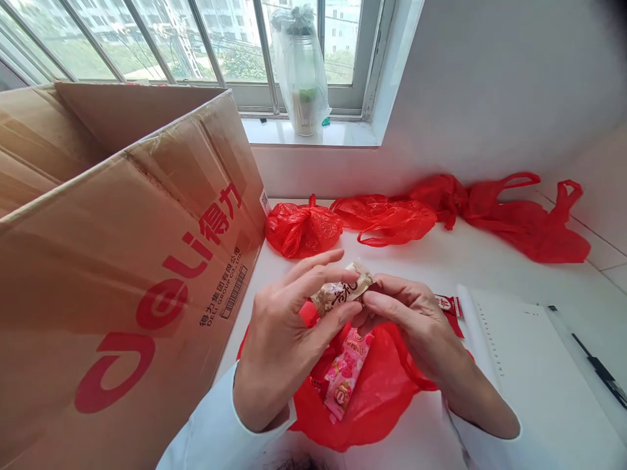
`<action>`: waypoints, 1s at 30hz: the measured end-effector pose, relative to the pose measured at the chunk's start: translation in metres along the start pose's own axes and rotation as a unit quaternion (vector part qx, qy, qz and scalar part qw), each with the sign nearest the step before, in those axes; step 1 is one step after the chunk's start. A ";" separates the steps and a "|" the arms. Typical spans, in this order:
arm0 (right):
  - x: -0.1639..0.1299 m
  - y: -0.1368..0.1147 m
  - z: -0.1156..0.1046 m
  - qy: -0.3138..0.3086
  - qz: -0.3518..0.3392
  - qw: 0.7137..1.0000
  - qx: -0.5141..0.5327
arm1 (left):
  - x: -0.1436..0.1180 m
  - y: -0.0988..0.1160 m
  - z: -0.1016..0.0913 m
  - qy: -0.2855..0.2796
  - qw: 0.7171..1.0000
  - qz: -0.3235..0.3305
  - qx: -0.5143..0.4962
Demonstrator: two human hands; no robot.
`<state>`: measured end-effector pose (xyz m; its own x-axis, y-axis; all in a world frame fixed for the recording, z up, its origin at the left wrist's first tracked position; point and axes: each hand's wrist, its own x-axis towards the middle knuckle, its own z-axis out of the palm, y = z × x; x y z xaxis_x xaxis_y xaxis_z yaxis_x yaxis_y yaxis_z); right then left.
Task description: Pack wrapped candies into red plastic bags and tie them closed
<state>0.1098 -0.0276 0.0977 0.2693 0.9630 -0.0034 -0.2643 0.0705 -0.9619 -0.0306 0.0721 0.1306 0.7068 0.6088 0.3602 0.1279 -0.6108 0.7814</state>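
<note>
Above the white counter [426,258], the left hand [281,329] and right hand [411,320] pinch a beige wrapped snack [339,294], probably to keep it steady.

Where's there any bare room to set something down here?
On the white table, between the right hand, paper pad and the row of red bags. A narrower strip lies between the box and the left hand. It's crowded below the hands, where a spread red bag and pink packet lie.

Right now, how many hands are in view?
2: the left hand holding the cream packet, the right hand at its right end, both above the open red bag. No others show.
</note>
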 end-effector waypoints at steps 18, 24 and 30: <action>-0.009 -0.011 0.007 0.070 -0.018 0.978 -0.195 | 0.002 0.000 -0.002 0.014 0.992 0.104 0.075; -0.002 -0.005 0.002 0.054 -0.007 0.985 -0.161 | 0.000 -0.002 0.002 -0.014 1.000 0.009 -0.023; -0.005 -0.008 0.001 0.091 -0.141 0.955 -0.245 | 0.002 -0.002 -0.004 -0.087 0.961 -0.152 -0.216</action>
<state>0.1094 -0.0329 0.1055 0.4341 0.8591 0.2709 0.2955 0.1483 -0.9438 -0.0324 0.0768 0.1318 0.7931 0.6087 0.0208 0.0732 -0.1290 0.9889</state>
